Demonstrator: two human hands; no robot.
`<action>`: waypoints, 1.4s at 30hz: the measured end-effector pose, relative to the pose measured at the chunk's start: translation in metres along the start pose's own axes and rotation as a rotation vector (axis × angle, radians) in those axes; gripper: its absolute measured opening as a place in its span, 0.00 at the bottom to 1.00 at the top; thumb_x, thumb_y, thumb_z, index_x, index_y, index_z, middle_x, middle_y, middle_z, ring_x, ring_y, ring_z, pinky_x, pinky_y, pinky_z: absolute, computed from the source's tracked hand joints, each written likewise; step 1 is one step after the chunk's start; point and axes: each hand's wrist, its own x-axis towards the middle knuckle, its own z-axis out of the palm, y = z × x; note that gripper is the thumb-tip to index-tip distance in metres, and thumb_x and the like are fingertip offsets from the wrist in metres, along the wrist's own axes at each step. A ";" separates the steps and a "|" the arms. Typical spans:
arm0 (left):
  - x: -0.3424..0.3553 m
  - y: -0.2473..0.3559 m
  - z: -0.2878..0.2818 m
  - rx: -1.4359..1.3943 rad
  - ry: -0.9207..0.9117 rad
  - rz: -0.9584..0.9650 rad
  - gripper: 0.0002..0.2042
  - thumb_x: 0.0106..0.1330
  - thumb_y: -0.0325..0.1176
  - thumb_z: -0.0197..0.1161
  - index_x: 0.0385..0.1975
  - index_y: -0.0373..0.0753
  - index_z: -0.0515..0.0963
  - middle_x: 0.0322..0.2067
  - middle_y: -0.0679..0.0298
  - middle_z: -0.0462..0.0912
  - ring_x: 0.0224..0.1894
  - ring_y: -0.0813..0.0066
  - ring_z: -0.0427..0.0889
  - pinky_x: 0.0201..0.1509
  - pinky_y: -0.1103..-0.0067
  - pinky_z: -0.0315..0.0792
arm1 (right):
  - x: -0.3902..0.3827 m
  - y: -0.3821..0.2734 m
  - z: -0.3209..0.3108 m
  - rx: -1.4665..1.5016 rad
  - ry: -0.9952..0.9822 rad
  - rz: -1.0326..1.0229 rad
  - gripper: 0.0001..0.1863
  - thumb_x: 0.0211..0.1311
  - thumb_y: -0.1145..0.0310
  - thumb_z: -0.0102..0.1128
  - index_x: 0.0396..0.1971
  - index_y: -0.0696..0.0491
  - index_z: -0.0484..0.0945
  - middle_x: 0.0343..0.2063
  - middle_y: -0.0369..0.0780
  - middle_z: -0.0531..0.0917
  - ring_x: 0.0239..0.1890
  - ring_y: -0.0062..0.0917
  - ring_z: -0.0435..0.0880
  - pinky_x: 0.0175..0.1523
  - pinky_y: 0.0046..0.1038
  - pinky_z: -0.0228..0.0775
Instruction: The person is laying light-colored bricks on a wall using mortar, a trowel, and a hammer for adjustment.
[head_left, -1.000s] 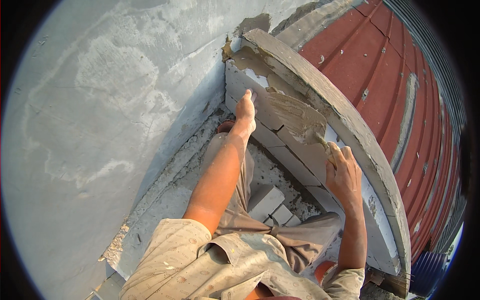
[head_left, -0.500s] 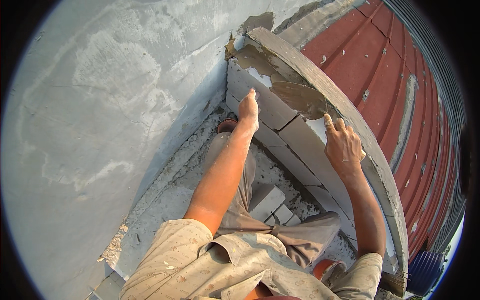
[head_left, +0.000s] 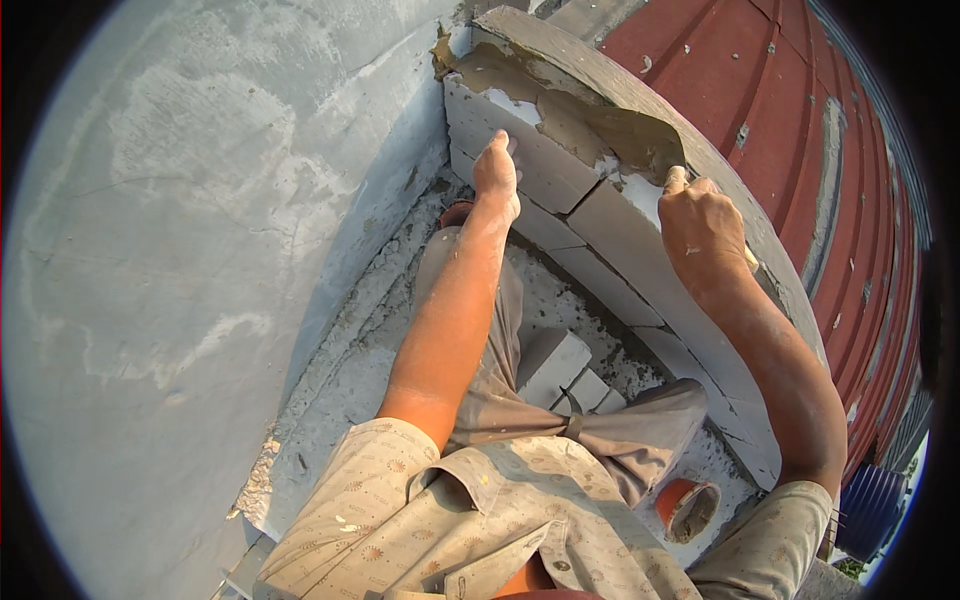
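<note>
- The right hand's (head_left: 703, 228) fingers are wrapped around a trowel (head_left: 645, 138), with a pale bit of its handle showing behind the fist.
- The trowel's mud-smeared blade is at the top of the low block wall (head_left: 640, 245), close beside the curved concrete edge (head_left: 585, 58).
- The left hand (head_left: 496, 182) is by the wall's inner face, thumb up; I can't tell from here how far its other fingers are curled, or whether they touch the block.
- Wet brown mortar (head_left: 500, 75) covers much of the wall's far top, with white patches of bare block showing through.
- Between the person's legs, cut block pieces (head_left: 555, 366) lie on the gritty floor (head_left: 545, 285).
- An orange bucket (head_left: 688, 508), grey and crusty inside, is near the right knee.
- A tall grey wall (head_left: 190, 260) rises on the left.
- Beyond the concrete edge on the right spreads a red ribbed roof (head_left: 700, 45), with a dark blue barrel (head_left: 862, 510) down at its near end.
</note>
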 end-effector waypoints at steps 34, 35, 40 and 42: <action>-0.008 -0.001 0.004 0.020 -0.029 -0.027 0.29 0.68 0.44 0.48 0.66 0.36 0.56 0.65 0.53 0.62 0.66 0.56 0.61 0.66 0.64 0.55 | -0.045 0.024 -0.008 0.131 -0.204 0.092 0.10 0.60 0.74 0.51 0.38 0.65 0.74 0.31 0.52 0.81 0.36 0.41 0.85 0.36 0.34 0.79; -0.007 -0.001 0.002 0.019 -0.030 -0.023 0.29 0.68 0.44 0.48 0.66 0.35 0.56 0.65 0.53 0.62 0.65 0.56 0.62 0.66 0.64 0.55 | -0.055 0.029 -0.006 0.118 -0.232 0.127 0.11 0.60 0.75 0.50 0.40 0.64 0.75 0.30 0.52 0.80 0.35 0.41 0.85 0.36 0.35 0.79; -0.008 -0.005 0.007 0.028 -0.039 -0.008 0.30 0.68 0.44 0.48 0.66 0.35 0.55 0.66 0.52 0.60 0.67 0.54 0.59 0.67 0.64 0.54 | -0.089 0.041 -0.016 0.233 -0.213 0.216 0.16 0.60 0.75 0.48 0.48 0.59 0.74 0.30 0.52 0.79 0.33 0.41 0.84 0.36 0.37 0.77; -0.007 -0.006 0.008 0.043 -0.044 0.002 0.30 0.68 0.44 0.48 0.66 0.34 0.55 0.66 0.51 0.59 0.67 0.54 0.59 0.67 0.63 0.54 | -0.085 0.030 -0.019 0.379 -0.098 0.213 0.19 0.58 0.75 0.50 0.51 0.58 0.72 0.31 0.52 0.77 0.32 0.42 0.84 0.37 0.40 0.76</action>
